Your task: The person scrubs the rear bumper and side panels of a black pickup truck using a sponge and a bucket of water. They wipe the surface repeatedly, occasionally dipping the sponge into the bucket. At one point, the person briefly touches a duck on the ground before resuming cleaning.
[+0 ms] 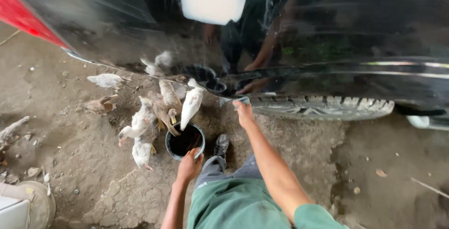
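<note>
Cloth, a small grey-blue rag, sits pinched under the fingers of the right hand, which presses it against the lower edge of the glossy black car body, just above the worn black tyre. The left hand curls its fingers over the near rim of a round black bucket standing on the ground just beside the person's dark shoe.

Around the bucket crowd several pale and brown ducks; one white duck dips its head towards the bucket's mouth, and others stand further left near the car's sill. The person wears a green shirt and grey trousers.

Underfoot lies a bare dirt floor, cracked and lumpy, strewn with small stones and scraps. The polished car panel mirrors the person's arm, the ducks and a bright white patch of light. A red light cluster shows at the car's upper left corner. At the lower left edge stands a pale rounded container, only partly in view.
</note>
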